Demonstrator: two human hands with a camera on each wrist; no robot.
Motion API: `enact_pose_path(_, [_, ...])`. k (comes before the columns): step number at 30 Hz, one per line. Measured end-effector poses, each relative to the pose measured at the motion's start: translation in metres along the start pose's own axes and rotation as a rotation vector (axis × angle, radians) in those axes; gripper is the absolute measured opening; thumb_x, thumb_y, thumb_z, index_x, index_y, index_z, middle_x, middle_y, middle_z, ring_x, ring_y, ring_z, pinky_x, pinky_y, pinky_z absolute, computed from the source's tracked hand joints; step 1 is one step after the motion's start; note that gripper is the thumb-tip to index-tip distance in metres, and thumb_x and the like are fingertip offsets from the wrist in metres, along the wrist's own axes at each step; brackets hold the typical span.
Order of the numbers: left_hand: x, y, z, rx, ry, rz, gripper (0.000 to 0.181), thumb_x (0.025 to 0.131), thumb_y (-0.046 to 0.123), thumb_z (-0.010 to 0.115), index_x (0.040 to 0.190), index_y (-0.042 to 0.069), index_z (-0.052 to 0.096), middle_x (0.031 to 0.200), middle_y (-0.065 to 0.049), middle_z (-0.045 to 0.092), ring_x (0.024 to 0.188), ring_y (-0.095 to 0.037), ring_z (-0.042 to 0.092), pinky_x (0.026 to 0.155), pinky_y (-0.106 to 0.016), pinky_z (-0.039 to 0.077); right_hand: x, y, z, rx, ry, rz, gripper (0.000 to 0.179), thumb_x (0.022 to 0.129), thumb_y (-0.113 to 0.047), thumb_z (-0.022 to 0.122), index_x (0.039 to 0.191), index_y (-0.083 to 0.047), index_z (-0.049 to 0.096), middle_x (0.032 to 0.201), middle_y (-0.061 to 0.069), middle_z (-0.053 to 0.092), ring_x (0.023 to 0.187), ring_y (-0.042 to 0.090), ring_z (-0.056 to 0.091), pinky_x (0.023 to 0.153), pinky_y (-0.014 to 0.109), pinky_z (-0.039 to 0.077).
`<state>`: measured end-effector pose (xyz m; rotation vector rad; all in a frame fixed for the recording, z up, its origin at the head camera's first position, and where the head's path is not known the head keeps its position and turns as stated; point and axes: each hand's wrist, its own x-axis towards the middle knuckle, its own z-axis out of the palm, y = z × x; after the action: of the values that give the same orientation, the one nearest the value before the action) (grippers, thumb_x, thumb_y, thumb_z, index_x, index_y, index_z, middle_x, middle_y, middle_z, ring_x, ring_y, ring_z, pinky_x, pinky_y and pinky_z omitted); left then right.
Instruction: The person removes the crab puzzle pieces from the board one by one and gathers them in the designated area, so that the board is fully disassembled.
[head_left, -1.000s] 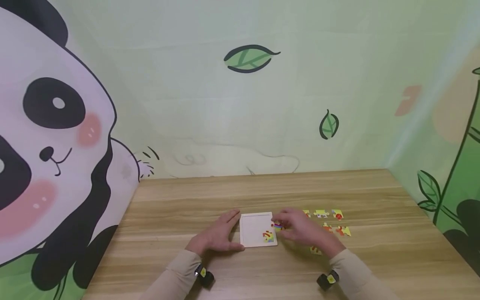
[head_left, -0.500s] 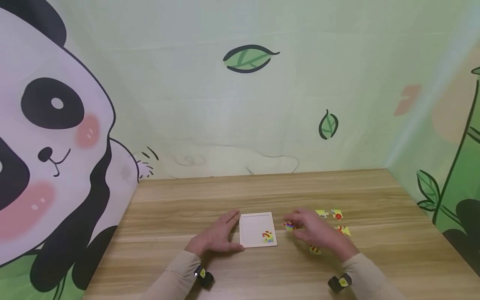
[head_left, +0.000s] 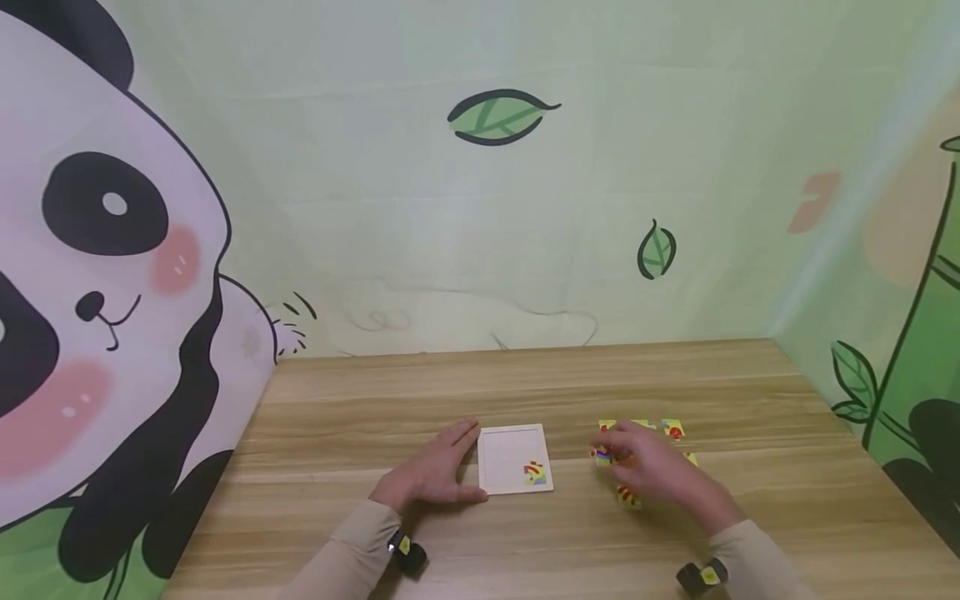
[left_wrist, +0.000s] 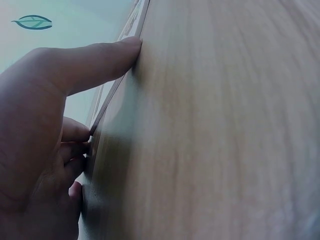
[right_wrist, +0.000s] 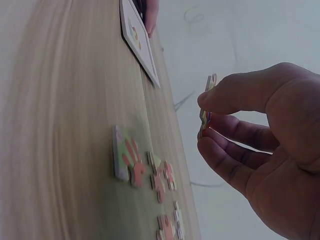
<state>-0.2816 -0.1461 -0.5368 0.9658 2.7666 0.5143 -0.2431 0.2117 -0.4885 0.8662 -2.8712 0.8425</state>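
A white square puzzle tray point(head_left: 510, 450) lies flat on the table, with one yellow and red jigsaw piece point(head_left: 536, 473) in its near right corner. My left hand point(head_left: 431, 471) rests at the tray's left side. Its extended thumb touches the near left corner in the left wrist view, and its fingertips meet the edge farther along. To the right of the tray, my right hand point(head_left: 648, 460) pinches a multicoloured jigsaw piece point(head_left: 602, 456) between thumb and fingers. This piece is raised off the table in the right wrist view, seen nearly edge-on.
Several loose jigsaw pieces lie around and below my right hand, among them a corner piece with a red spot point(head_left: 673, 429) and a red-striped piece point(head_left: 628, 497). The hand partly hides others. A printed wall point(head_left: 420, 208) rises behind the wooden table point(head_left: 360, 400).
My right hand has moved right, away from the tray's right edge to over the loose pieces, carrying the pinched jigsaw piece. The left hand and tray stay put.
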Motion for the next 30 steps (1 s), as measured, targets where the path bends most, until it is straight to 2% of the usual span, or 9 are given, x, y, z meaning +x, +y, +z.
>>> enact_pose_path(4, [0.000,0.000,-0.001,0.004,-0.008,0.001,0.105,0.080,0.057,0.071,0.151,-0.004,0.025,0.160,-0.018,0.023,0.147,-0.034,0.023,0.120,-0.045,0.025,-0.005,0.006,-0.001,0.012,0.016,-0.028,0.034,0.080,-0.004,0.074,0.114,-0.007,0.070,0.090,-0.003,0.057,0.079,0.010,0.059,0.064,0.021,0.051])
enact_pose_path(11, [0.000,0.000,-0.001,0.012,-0.009,0.004,0.104,0.080,0.057,0.070,0.152,-0.004,0.024,0.160,-0.018,0.023,0.147,-0.033,0.023,0.120,-0.045,0.026,-0.016,0.015,-0.002,0.061,0.019,-0.034,0.035,0.080,0.000,0.072,0.115,-0.002,0.068,0.102,0.006,0.065,0.088,0.018,0.066,0.076,0.031,0.059])
enact_pose_path(17, [0.000,0.000,0.000,0.013,-0.010,-0.001,0.105,0.080,0.058,0.070,0.152,-0.003,0.024,0.160,-0.018,0.022,0.147,-0.033,0.022,0.120,-0.045,0.025,-0.024,0.022,0.000,0.061,0.056,-0.071,0.032,0.082,-0.002,0.074,0.114,-0.003,0.068,0.103,0.007,0.064,0.090,0.019,0.064,0.076,0.030,0.058])
enact_pose_path(21, [0.001,0.000,0.000,0.009,-0.010,-0.003,0.105,0.080,0.058,0.070,0.152,-0.003,0.024,0.160,-0.018,0.022,0.147,-0.033,0.022,0.120,-0.046,0.026,-0.029,0.025,0.001,0.049,0.077,-0.054,0.033,0.082,-0.006,0.075,0.114,-0.006,0.070,0.107,0.005,0.064,0.092,0.017,0.062,0.076,0.028,0.057])
enact_pose_path(25, [0.001,-0.001,0.001,0.009,-0.007,0.000,0.105,0.079,0.058,0.070,0.152,-0.003,0.024,0.160,-0.018,0.023,0.147,-0.033,0.022,0.120,-0.046,0.025,-0.034,0.028,0.000,0.032,0.087,-0.034,0.031,0.080,-0.009,0.078,0.111,-0.009,0.072,0.103,0.001,0.064,0.089,0.013,0.061,0.074,0.026,0.056])
enact_pose_path(30, [0.001,-0.001,0.001,0.002,-0.010,-0.008,0.105,0.079,0.058,0.070,0.152,-0.003,0.024,0.160,-0.017,0.022,0.147,-0.033,0.022,0.120,-0.046,0.026,-0.039,0.032,-0.002,0.071,0.082,-0.044,0.030,0.078,-0.004,0.078,0.108,-0.007,0.071,0.100,0.001,0.062,0.085,0.011,0.063,0.073,0.024,0.058])
